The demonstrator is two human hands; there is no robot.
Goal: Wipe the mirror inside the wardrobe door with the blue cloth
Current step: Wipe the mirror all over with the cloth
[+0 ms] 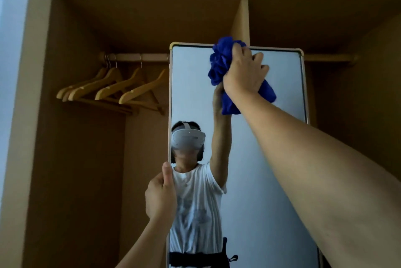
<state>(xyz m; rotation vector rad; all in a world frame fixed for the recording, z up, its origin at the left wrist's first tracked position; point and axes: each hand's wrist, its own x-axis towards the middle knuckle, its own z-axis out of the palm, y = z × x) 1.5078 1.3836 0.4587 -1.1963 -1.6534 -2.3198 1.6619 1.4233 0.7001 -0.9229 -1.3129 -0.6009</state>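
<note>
A tall framed mirror [260,159] stands before an open wooden wardrobe [86,159] in a dim room. Left of the mirror, wooden hangers [112,89] hang from the wardrobe's rail [134,57]. At the mirror's upper edge, a person's right hand [244,70] presses a bunched blue cloth [220,61] against the glass, fingers curled around it. The left hand [160,194] grips the mirror's left frame, thumb upright along the edge.

Single head-worn wide-angle view, tilted upward and forward into the open wardrobe [86,137]. Positioned close, within arm's reach of the mirror [271,159], which fills centre frame and reflects the wearer. No second view for overlap.
</note>
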